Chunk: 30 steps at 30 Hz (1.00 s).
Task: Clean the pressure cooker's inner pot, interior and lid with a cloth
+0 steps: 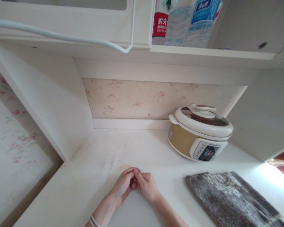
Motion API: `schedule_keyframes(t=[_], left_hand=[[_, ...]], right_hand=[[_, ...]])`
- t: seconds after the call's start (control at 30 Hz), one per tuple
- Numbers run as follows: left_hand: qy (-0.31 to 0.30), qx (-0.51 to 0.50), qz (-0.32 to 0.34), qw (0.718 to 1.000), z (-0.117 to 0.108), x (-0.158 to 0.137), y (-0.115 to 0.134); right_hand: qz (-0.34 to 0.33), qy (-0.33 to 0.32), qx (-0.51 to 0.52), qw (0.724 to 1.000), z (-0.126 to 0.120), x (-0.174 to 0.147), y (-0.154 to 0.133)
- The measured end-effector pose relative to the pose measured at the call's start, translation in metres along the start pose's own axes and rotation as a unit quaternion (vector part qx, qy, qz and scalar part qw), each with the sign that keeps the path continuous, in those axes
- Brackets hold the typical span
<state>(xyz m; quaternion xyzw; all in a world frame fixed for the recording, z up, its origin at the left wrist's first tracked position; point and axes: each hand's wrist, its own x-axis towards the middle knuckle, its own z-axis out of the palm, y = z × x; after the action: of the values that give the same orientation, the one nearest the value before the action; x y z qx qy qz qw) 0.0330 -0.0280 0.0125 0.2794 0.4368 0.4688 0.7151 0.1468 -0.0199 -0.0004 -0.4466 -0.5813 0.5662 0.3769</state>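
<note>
My left hand, with a pale bracelet on its wrist, is closed with its fingers curled inward. Against it rests my right hand, also closed, its fingertips touching the left fingers. The two meet just over the white countertop, and nothing shows between them. Right of my hands lies a folded grey-brown fuzzy cloth. Farther back on the right stands a gold and cream electric cooker with its lid on, apart from both hands.
An overhead shelf holds several plastic bottles. A white cable hangs across the upper cabinet at left. Side panels and flowered wallpaper bound the counter.
</note>
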Motion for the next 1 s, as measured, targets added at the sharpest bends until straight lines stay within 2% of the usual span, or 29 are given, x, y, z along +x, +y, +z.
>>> schedule_keyframes(t=[0.67, 1.0], left_hand=[[-0.009, -0.005, 0.001, 1.000, -0.0035, 0.0033, -0.0039], [0.009, 0.004, 0.002, 1.000, 0.0007, 0.0000, 0.0001]], right_hand=[[0.001, -0.005, -0.037, 0.999, -0.0012, -0.0021, -0.0027], [-0.002, 0.000, -0.054, 0.999, -0.0013, -0.0017, 0.0003]])
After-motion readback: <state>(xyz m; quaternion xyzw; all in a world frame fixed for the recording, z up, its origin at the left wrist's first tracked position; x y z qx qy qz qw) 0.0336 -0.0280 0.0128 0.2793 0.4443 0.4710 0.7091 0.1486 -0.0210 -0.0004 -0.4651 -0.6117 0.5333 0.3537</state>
